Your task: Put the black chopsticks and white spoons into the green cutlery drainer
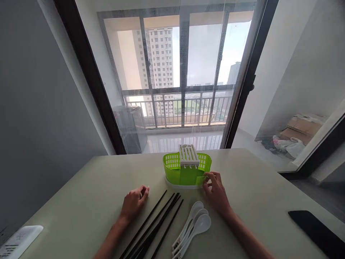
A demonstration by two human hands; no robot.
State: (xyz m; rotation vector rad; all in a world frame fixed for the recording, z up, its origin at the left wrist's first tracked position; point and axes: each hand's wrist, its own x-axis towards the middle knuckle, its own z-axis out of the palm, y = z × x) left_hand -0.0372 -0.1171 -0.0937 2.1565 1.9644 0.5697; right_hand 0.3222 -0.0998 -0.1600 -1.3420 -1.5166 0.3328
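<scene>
A bright green plastic utensil basket (172, 175) with lattice sides stands upright on a white base tray (184, 186). Across its middle lies a white slotted rack (189, 155). My right hand (216, 192) has its fingers bent against the basket's right front edge, thumb and forefinger gripping there. On the tabletop rests my left hand (135, 200), loosely curled with nothing seen in it, just left of several black chopsticks (159, 225). Between the chopsticks and my right forearm lie several white spoons (201, 225), bowls pointing away from me and partly overlapping.
The pale table (107, 187) ends just behind the basket, close to a dark-framed glass door (239, 97). A black flat object (316, 230) lies at the right edge. A white object with dark slots (23, 239) sits at the lower left.
</scene>
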